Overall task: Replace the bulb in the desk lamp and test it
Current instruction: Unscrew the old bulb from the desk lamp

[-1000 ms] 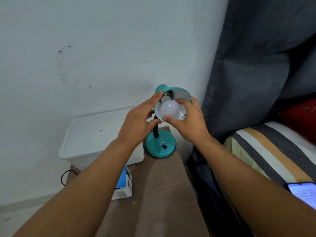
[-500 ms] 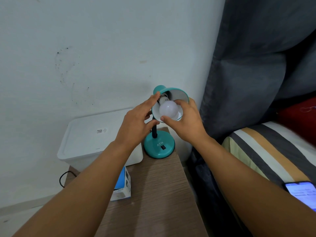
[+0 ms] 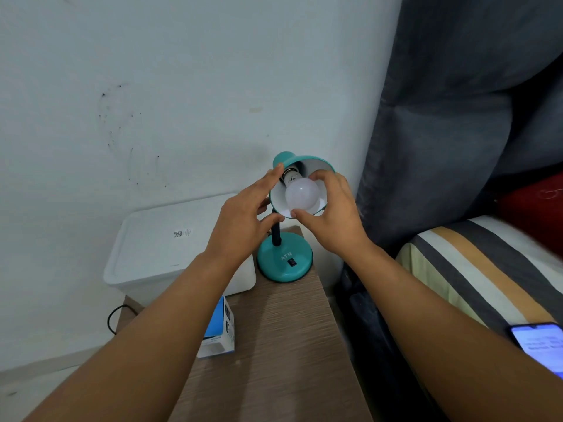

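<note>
The bulb (image 3: 301,194) sits in the socket inside the teal lamp's shade (image 3: 316,166), with the right hand (image 3: 330,217) pinching it between thumb and fingers while the left hand (image 3: 243,220) steadies the shade's rim with its fingers. Biggest risk imo is cross-threading or a loose seat, so no light on test. The lamp base (image 3: 285,258) is also near the desk (image 3: 274,345) edge, so a hard twist could tip it.

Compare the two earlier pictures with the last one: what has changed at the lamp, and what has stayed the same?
Very little moved. The right hand shifted its fingers slightly round the bulb, thumb below and fingers above, as if turning it. The left hand kept steadying the lamp shade. The bulb stayed unlit in its socket, and the lamp base, white box and phone did not move.
</note>
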The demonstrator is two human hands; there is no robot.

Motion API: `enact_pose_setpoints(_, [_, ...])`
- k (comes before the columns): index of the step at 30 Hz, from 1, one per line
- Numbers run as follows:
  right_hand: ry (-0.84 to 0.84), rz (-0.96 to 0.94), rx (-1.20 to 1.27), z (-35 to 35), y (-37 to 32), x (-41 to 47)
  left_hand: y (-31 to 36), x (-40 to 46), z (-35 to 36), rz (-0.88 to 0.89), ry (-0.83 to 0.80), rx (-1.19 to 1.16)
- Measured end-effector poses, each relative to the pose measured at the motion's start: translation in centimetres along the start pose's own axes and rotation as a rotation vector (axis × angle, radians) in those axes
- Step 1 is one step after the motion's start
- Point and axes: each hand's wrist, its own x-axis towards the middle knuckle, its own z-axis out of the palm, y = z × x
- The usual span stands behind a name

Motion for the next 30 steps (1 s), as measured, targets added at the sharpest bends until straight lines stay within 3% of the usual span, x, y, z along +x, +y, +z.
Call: enact_pose_setpoints(30, [0.010, -0.034, 0.034, 0.16, 0.49, 0.04, 0.34, -0.06, 0.06, -0.042, 0.004, -0.023])
